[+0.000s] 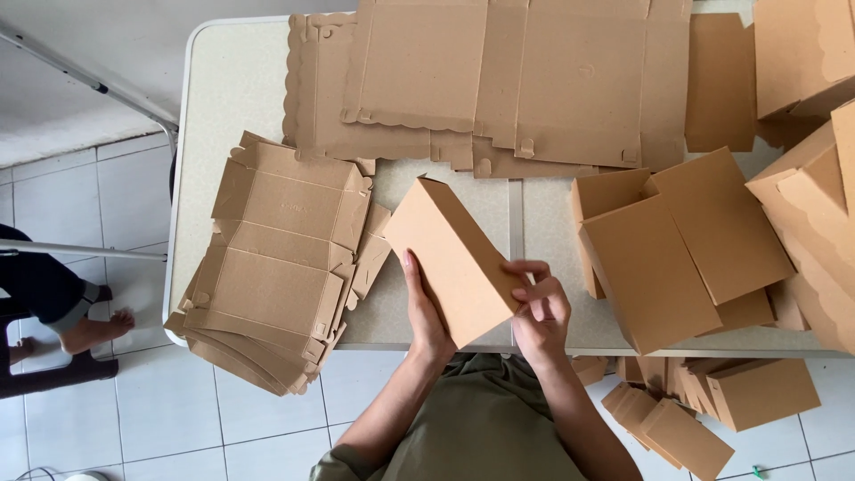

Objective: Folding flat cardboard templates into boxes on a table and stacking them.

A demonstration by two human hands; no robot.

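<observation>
Both hands hold a small folded brown cardboard box [450, 254] over the near edge of a pale speckled table [232, 89]. My left hand [426, 312] lies flat along the box's left side. My right hand [539, 307] pinches the box's near right corner with its fingertips. The box is tilted, its long side running from upper left to lower right.
A stack of flat unfolded box blanks [276, 267] lies at the table's left, more blanks [499, 80] at the back. Assembled boxes [677, 249] crowd the right side, and several more [712, 401] lie on the tiled floor. Another person's bare feet [89, 330] are at far left.
</observation>
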